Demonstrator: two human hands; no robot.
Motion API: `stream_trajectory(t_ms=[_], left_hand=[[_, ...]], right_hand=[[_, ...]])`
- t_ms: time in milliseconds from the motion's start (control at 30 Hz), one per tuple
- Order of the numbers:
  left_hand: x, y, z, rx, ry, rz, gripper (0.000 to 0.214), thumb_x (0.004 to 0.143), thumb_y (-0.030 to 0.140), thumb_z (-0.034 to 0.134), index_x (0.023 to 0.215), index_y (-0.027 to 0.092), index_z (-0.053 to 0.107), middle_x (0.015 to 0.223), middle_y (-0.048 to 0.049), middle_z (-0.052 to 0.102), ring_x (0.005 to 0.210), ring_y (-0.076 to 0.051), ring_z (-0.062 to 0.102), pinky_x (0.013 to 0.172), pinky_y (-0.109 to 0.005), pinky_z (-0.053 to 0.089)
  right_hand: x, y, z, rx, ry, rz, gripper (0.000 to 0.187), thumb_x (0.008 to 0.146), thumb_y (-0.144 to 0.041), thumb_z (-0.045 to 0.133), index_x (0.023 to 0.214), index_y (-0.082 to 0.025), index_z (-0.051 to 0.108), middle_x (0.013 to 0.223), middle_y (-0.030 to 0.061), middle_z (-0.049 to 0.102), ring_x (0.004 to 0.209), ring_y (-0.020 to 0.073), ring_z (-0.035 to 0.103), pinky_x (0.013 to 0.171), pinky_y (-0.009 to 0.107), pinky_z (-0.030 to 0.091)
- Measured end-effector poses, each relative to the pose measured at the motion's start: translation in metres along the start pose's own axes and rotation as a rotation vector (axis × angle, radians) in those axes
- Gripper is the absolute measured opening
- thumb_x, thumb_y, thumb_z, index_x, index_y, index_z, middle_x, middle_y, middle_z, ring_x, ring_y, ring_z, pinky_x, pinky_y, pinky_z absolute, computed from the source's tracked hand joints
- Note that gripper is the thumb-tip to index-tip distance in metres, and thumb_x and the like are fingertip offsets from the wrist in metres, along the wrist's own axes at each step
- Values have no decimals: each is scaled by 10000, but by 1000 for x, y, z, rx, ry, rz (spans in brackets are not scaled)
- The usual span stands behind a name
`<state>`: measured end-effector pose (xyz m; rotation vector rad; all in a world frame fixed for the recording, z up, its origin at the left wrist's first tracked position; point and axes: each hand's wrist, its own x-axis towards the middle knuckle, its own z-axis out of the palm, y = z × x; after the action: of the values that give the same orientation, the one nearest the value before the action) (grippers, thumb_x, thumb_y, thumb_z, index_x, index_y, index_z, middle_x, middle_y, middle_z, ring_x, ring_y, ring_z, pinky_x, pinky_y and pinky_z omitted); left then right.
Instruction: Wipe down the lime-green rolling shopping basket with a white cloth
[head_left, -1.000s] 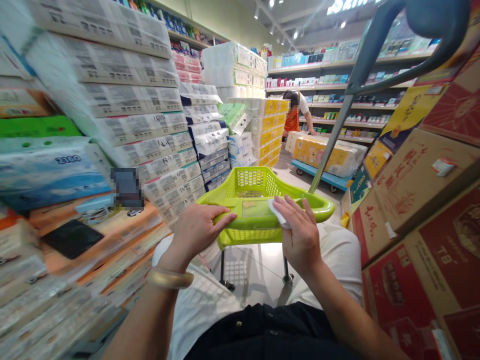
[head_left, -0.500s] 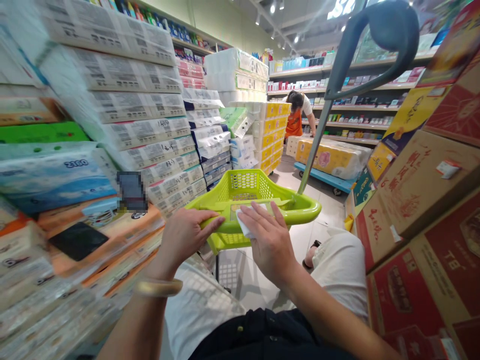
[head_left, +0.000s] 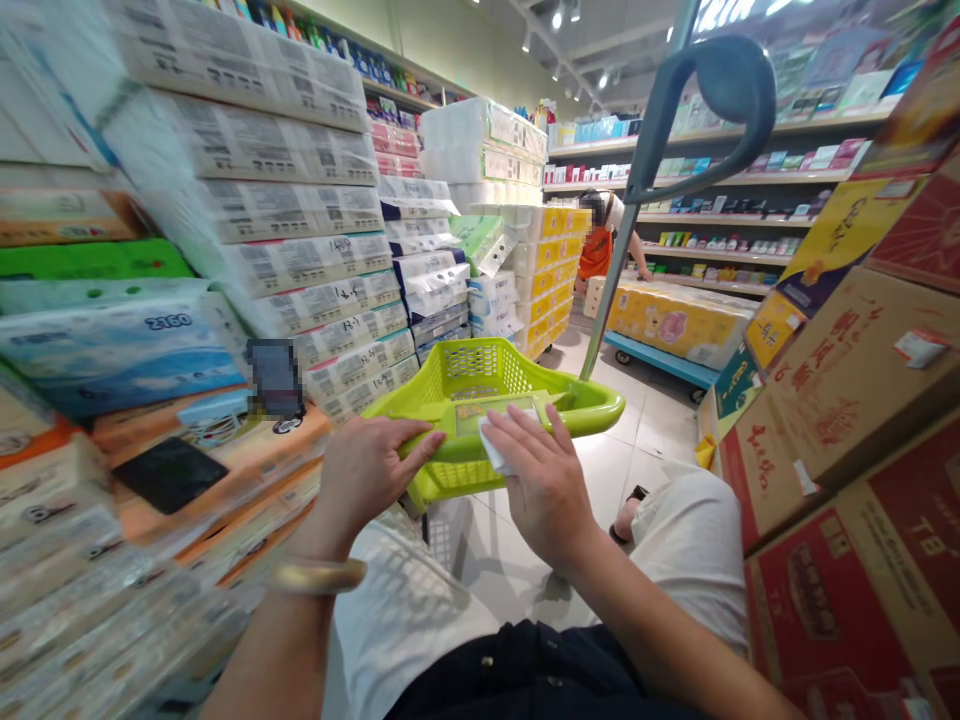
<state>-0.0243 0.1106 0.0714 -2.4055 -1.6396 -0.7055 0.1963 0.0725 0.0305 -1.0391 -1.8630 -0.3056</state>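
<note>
A lime-green shopping basket (head_left: 592,400) on wheels stands on the tiled floor in front of my knees, its grey pull handle (head_left: 705,110) raised high. My left hand (head_left: 367,470) holds the basket's near rim at the left, fingers curled over the edge. My right hand (head_left: 544,480) lies on the near rim with fingers spread, pressing a small white wipe (head_left: 495,450) against the plastic. The basket's inside looks empty as far as it shows.
Stacked tissue and paper-roll packs (head_left: 285,270) wall the left side, a black phone (head_left: 169,472) lying on one. Red and brown cartons (head_left: 847,400) rise on the right. A person in an orange apron (head_left: 600,245) works beside a blue trolley (head_left: 660,360) of yellow packs.
My right hand with the wipe has slid left along the basket rim. The view has shifted, so the basket and its handle sit further left in the picture.
</note>
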Motion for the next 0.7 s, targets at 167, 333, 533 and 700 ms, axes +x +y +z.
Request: stream_trajectory(t_ms=[167, 333, 533, 700], left_hand=[[1, -3, -2, -7, -18, -16, 524, 922, 618, 409, 923, 253, 785, 784, -74, 752, 742, -216, 666, 665, -299, 407], [0, -3, -2, -5, -20, -13, 520, 928, 610, 409, 921, 250, 785, 775, -74, 745, 755, -218, 663, 674, -299, 401], [0, -2, -1, -6, -5, -9, 518, 927, 609, 415, 917, 245, 783, 782, -71, 748, 730, -202, 646, 662, -296, 390], [0, -2, -2, 15, -11, 6, 535, 936, 617, 392, 899, 248, 778, 742, -57, 738, 701, -189, 636, 648, -289, 374]], right_hand=[[-1, 9, -2, 17, 7, 9, 487, 881, -40, 417, 1266, -251, 627, 1294, 31, 678, 1280, 177, 576, 1226, 456, 216], [-8, 42, -15, -58, 92, 122, 414, 911, -82, 440, 1246, -233, 632, 1282, 62, 684, 1264, 222, 593, 1187, 519, 274], [-1, 8, 3, -8, 30, 20, 499, 865, -34, 431, 1282, -234, 618, 1317, 47, 662, 1296, 202, 562, 1206, 472, 260], [0, 6, 2, 13, 5, -9, 504, 878, -35, 424, 1290, -257, 611, 1309, 28, 669, 1288, 183, 570, 1227, 456, 213]])
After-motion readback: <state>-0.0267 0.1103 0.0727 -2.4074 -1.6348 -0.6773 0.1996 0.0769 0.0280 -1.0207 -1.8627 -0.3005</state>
